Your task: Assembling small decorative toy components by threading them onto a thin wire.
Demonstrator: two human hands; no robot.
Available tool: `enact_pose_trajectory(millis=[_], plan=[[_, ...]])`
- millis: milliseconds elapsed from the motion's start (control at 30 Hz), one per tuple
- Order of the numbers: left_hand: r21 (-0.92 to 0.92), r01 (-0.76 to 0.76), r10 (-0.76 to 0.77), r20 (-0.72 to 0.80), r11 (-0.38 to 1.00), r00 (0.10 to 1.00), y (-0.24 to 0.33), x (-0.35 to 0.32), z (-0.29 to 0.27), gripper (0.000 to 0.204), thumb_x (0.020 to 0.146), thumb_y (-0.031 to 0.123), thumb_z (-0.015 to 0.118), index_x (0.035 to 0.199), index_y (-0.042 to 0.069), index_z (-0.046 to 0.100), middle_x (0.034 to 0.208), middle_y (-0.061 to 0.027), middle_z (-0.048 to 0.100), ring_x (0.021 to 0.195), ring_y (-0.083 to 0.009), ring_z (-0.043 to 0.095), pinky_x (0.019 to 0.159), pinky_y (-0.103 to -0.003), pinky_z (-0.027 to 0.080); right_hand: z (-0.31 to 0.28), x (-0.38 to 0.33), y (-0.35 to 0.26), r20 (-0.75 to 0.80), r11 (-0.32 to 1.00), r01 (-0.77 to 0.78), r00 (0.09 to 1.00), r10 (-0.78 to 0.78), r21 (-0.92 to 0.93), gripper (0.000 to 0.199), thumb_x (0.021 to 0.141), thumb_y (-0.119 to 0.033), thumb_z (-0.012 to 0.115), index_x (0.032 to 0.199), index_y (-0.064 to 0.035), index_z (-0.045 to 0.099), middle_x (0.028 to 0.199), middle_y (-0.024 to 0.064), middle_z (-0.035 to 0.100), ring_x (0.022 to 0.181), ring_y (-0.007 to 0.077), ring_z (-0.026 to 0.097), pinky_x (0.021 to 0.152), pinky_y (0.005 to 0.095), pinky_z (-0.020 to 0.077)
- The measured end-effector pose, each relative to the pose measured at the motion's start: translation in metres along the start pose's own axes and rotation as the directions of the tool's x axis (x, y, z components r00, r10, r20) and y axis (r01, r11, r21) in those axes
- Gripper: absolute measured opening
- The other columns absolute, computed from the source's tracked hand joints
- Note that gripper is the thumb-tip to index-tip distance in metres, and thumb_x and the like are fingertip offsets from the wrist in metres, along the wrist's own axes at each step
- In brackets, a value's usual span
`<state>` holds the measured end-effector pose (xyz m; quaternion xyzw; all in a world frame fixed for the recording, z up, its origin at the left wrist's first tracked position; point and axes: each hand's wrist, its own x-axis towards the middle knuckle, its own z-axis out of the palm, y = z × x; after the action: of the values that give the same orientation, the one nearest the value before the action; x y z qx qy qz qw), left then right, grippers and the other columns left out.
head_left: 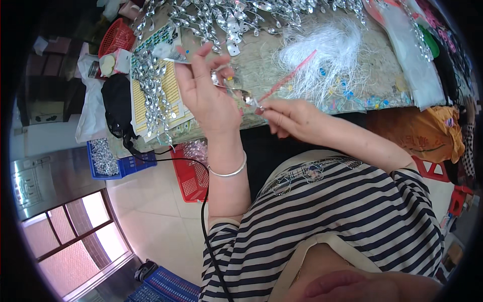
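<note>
Set just over the near edge of the table (387,58), between both hands: a silver strand (247,97). Pinched on its near end, thumb and fingers together, with the right hand (297,118). Raised, with fingers curled, in the left hand's (214,103) case; cannot tell whether closed on the strand. Beyond, a stretch of tabletop up to the silver pile (226,22), bounded by white threads (324,48) at right and a yellow sheet (173,88) at left. Below the edge, a blue basket (128,167), a red basket (190,183) and an orange bag (425,128). Farther down, pale floor tiles (151,201) and a window (75,229).
</note>
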<state>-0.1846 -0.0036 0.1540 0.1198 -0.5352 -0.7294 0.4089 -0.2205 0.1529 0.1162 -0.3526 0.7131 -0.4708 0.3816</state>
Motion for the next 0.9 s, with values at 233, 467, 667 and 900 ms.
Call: enact_pose_trajectory(millis=[233, 467, 667, 900], plan=[[0.273, -0.085, 0.083, 0.017, 0.958, 0.996, 0.013, -0.004, -0.023, 0.018, 0.097, 0.019, 0.045, 0.101, 0.002, 0.051, 0.071, -0.0003, 0.049, 0.053, -0.0028, 0.035, 0.045, -0.016, 0.026, -0.037, 0.001, 0.035, -0.25, 0.936, 0.192, 0.93, -0.269, -0.293, 0.028, 0.094, -0.021, 0.052, 0.112, -0.0017, 0.06, 0.099, 0.0121, 0.066, 0.092, 0.0187, 0.062, 0.082, 0.0301, 0.0484], [0.166, -0.051, 0.077, -0.153, 0.985, 0.985, 0.015, -0.014, -0.045, 0.018, 0.095, 0.018, 0.05, 0.089, 0.001, 0.053, 0.055, 0.0023, 0.039, 0.047, -0.0032, 0.03, 0.043, -0.019, 0.02, -0.061, 0.0, 0.054, -0.312, 0.932, 0.197, 0.904, -0.293, -0.305, 0.025, 0.092, -0.019, 0.055, 0.109, -0.0023, 0.062, 0.097, 0.007, 0.064, 0.091, 0.0138, 0.059, 0.08, 0.027, 0.046], [0.164, -0.054, 0.066, -0.072, 0.985, 0.995, 0.009, -0.023, -0.057, 0.017, 0.095, 0.016, 0.05, 0.092, -0.001, 0.054, 0.057, 0.0021, 0.041, 0.049, -0.0027, 0.033, 0.043, -0.019, 0.022, -0.049, -0.014, 0.062, -0.254, 0.897, 0.212, 0.911, -0.326, -0.389, 0.021, 0.089, -0.018, 0.06, 0.106, -0.0069, 0.064, 0.096, 0.0056, 0.062, 0.087, 0.0154, 0.059, 0.076, 0.0275, 0.0466], [0.281, 0.166, -0.184, 0.037, 0.945, 0.982, 0.014, -0.043, -0.062, 0.017, 0.094, 0.014, 0.051, 0.101, 0.0, 0.058, 0.059, 0.0023, 0.042, 0.05, -0.0018, 0.033, 0.043, -0.019, 0.022, -0.04, -0.021, 0.076, -0.068, 0.639, 0.344, 0.846, -0.529, -0.688, 0.021, 0.076, -0.01, 0.069, 0.096, -0.0072, 0.063, 0.097, 0.0059, 0.056, 0.093, 0.0244, 0.053, 0.077, 0.0333, 0.0456]])
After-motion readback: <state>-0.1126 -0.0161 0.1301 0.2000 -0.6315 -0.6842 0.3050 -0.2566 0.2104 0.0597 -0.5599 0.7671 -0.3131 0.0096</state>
